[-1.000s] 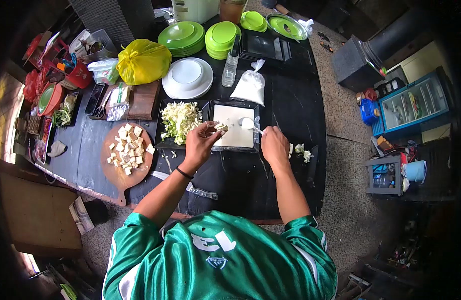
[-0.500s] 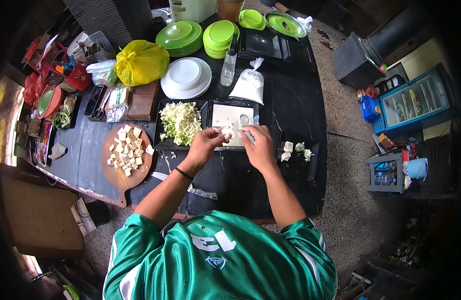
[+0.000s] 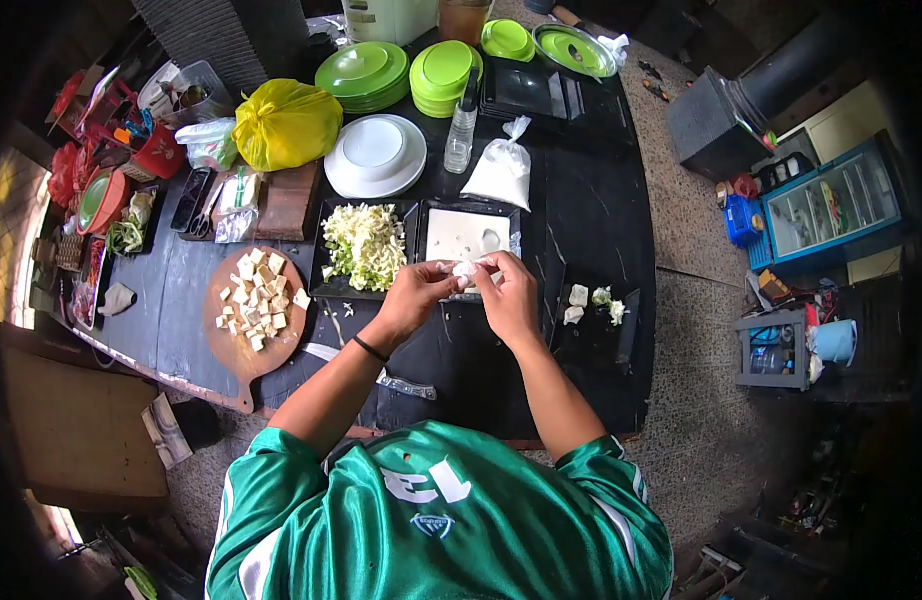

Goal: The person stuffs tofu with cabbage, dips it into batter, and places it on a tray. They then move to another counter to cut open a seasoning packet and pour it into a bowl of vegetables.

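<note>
Both hands, left hand (image 3: 413,292) and right hand (image 3: 505,290), pinch a small white dough piece (image 3: 464,270) above the batter tray (image 3: 468,238); squeezed unevenly, it could tear or drop.

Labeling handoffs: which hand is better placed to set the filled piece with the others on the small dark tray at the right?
Right hand, probably. It is nearer the small dark tray; left hand sits by the cabbage tray. Both pinch the white piece.
</note>
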{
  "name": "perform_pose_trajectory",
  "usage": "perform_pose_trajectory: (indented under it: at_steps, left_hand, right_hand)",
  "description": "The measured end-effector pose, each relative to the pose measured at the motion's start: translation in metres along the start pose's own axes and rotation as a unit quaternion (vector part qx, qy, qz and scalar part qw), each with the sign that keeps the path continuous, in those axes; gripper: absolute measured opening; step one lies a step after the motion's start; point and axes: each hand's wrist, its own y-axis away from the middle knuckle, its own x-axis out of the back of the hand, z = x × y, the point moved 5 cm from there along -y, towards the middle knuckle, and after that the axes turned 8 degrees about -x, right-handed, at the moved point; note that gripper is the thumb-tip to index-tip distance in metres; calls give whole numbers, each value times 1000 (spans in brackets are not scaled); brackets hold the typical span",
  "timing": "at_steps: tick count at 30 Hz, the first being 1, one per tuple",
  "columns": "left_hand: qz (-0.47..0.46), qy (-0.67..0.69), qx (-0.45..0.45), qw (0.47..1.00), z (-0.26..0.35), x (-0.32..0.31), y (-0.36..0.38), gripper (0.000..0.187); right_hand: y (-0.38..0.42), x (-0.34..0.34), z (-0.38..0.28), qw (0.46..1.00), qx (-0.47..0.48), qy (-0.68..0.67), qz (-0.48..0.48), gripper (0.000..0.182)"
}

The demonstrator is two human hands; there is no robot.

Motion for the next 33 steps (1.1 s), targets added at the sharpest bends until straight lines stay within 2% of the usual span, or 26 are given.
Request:
perform_pose_trajectory:
  at_steps: [6,11,13,14,15,17,18,19,21,25,27,28,30,33]
  left_hand:
    - [9,5,2,1000,-6,1,-1,25]
    - [13,-42,9,999,0,-1,1,24]
    - [13,-43,5,999,-7,7,-4,24]
    - [10,-45,2,999,-12,10,-4,24]
    - [10,-43,2,999,-11,10,-4,24]
    - [32,-17,-34,999,-6,10,-6,27]
    - [28,-59,-32,997,-4,12,-7,27]
    - [28,-58,-34,997,-4,14,-8,27]
    - [32,-106,-41,993,-1,15,-6,27]
    - [29,-75,-71,994,4,9,-4,24]
    - [17,-223,-167,960,17,7,-5,23]
    - [17,-222,-167,960,19,7,-4,23]
    - [37,-346,-188,919,27,6,-1,23]
    - [44,-381,-216,898,37,3,2,24]
  right_hand:
    - [6,-7,8,999,-26,-27,15,19]
    - [3,3,15,996,-52,-73,16,19]
    - [2,26,3,980,52,157,113,21]
    - [1,31,7,956,42,273,95,26]
    - [2,34,13,956,42,275,95,26]
    - [5,35,36,922,-46,382,51,34]
    - [6,35,39,914,-86,396,16,43]
    - [7,35,37,914,-85,397,16,43]
    - [11,34,43,906,-182,381,-30,44]
    - [14,30,58,919,-176,350,-38,44]
    - [12,30,65,933,-156,322,-36,42]
    - [11,32,66,933,-155,322,-36,42]
    - [9,38,65,944,-163,288,-6,29]
    - [3,47,58,936,-166,312,-15,24]
